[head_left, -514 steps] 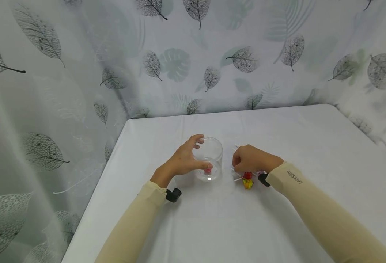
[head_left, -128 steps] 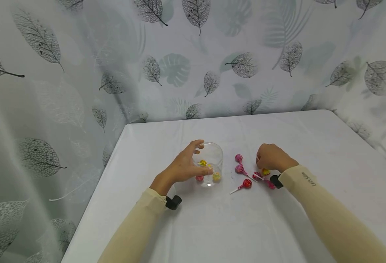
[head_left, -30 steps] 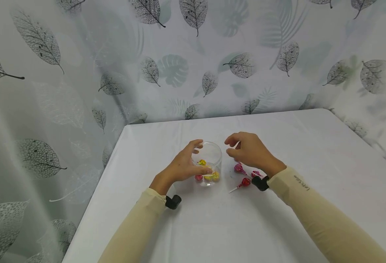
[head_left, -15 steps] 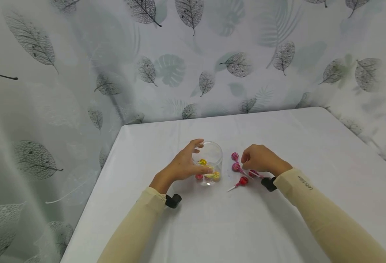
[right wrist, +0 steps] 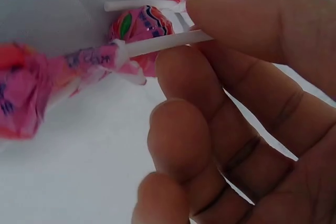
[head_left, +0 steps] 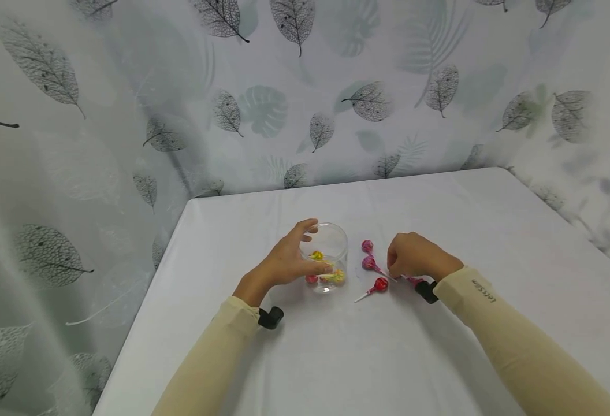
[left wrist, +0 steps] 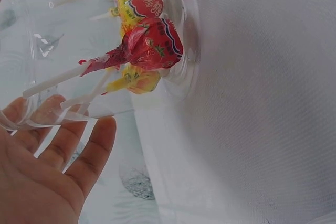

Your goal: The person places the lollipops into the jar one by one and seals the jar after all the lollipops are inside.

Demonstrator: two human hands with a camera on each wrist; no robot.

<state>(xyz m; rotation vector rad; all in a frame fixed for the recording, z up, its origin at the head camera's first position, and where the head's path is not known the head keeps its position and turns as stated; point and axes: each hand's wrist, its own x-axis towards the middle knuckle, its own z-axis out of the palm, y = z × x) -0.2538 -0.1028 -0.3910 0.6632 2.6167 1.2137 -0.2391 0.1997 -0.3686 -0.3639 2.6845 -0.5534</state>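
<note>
My left hand [head_left: 292,260] holds a clear glass jar [head_left: 338,238] standing on the table, thumb in front and fingers behind. Inside the jar, in the left wrist view, are a red-wrapped lollipop [left wrist: 155,45] and several yellow ones, sticks toward the mouth. To the jar's right, my right hand [head_left: 416,255] is low over loose lollipops. Close up, its thumb and forefinger pinch the white stick of a pink-wrapped lollipop [right wrist: 23,95]. Another pink-wrapped lollipop [right wrist: 142,24] lies just behind that stick.
Between the jar and my right hand lie two pink lollipops, one farther back [head_left: 367,247] and one nearer [head_left: 369,263], and a red lollipop [head_left: 380,284]. A white cloth covers the table [head_left: 305,358]. Leaf-patterned curtains [head_left: 263,156] hang at the back and sides.
The jar held one red candy at first; several yellow ones have joined it. My right hand went from beside the jar back right to the loose lollipops. My left hand stays on the jar.
</note>
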